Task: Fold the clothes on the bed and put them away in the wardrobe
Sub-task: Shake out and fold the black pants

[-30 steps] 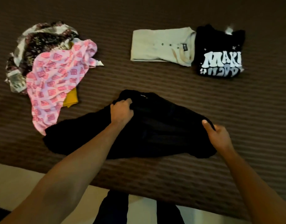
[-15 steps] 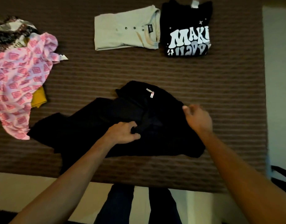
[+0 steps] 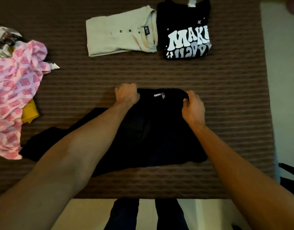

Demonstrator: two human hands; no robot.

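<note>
A plain black garment [image 3: 159, 130] lies on the brown striped bedcover [image 3: 226, 97] in front of me, its label showing at the far edge. My left hand [image 3: 127, 94] grips its far left corner. My right hand [image 3: 192, 107] pinches its far right corner. Part of the garment trails to the left under my left forearm. Beyond it lie two folded tops: a beige buttoned one [image 3: 119, 39] and a black one with white lettering [image 3: 186, 32].
An unfolded heap sits at the left: a pink patterned garment [image 3: 15, 90], a yellow piece [image 3: 30, 112] under it and a dark printed one [image 3: 5, 40] behind. The bed's near edge runs below my arms; pale floor [image 3: 282, 80] shows at the right.
Both hands have moved to the garment's far edge and now hold its two far corners. The garment lies narrower and squarer than before. The view has shifted closer.
</note>
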